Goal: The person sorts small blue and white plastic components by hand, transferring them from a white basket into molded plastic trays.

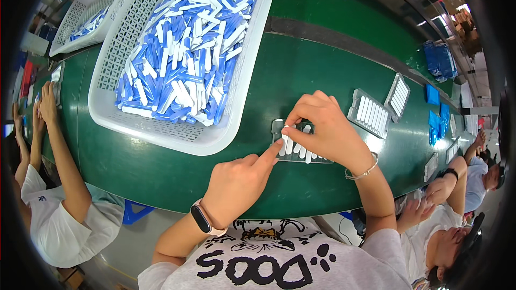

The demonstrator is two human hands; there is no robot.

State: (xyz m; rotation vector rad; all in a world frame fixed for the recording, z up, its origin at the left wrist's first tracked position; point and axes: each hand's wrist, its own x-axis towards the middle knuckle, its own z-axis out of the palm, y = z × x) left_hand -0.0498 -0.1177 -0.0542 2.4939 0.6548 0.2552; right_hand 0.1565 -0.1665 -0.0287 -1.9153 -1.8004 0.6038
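At centre-right of the frame, the right hand (329,128) pinches a slim white plastic strip (284,148) at a clear rectangular plastic tray (277,125); the left hand (234,187) extends its index finger alongside, any grip untellable. A nudge could skew neighbouring strips (308,156).

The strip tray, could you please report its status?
Left hand at left end of strip tray; right hand over it; white strips inside, some askew; white basket apart.
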